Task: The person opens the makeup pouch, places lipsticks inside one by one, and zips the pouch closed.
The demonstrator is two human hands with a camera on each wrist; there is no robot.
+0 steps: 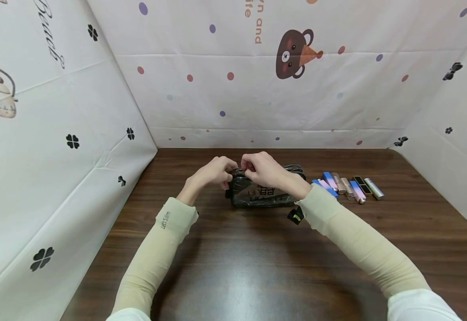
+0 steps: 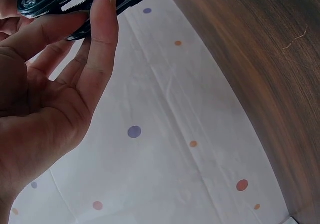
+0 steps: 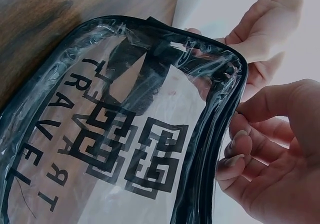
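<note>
Near back edge of table [image 1: 233,263]: left hand [image 1: 215,173], right hand [image 1: 264,169] pinch pouch [image 1: 262,197] rim; wide room in front.

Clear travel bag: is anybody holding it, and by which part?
Yes: the left hand grips the bag by its zippered edge, near one end; the right hand pinches close by along that edge, its exact hold hidden.

The clear plastic pouch [image 3: 130,134] is showing black trim, lettering and interlocking square motifs. The brown wooden table [image 1: 237,263] is displaying darker streaks, while the creased white backdrop [image 1: 201,96] is carrying purple, red and orange dots.
</note>
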